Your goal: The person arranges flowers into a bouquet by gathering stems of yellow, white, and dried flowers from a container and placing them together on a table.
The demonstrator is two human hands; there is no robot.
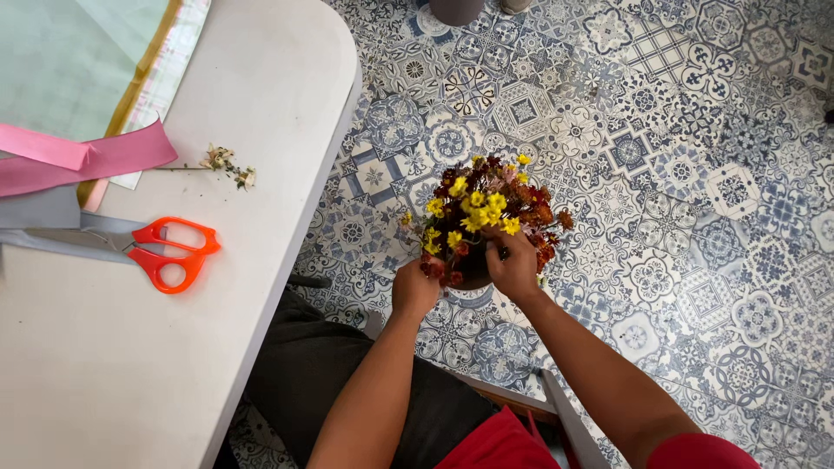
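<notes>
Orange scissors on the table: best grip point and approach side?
Take the scissors by the orange handle loops, coming from the table's rounded edge on the person's side. They lie flat, loops pointing toward that edge and exposed; the blades sit tucked among grey paper, poorly reachable.

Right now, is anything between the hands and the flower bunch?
Nothing visible. The left hand and right hand are both already on the flower bunch, held out over the tiled floor, beside the table.
</notes>
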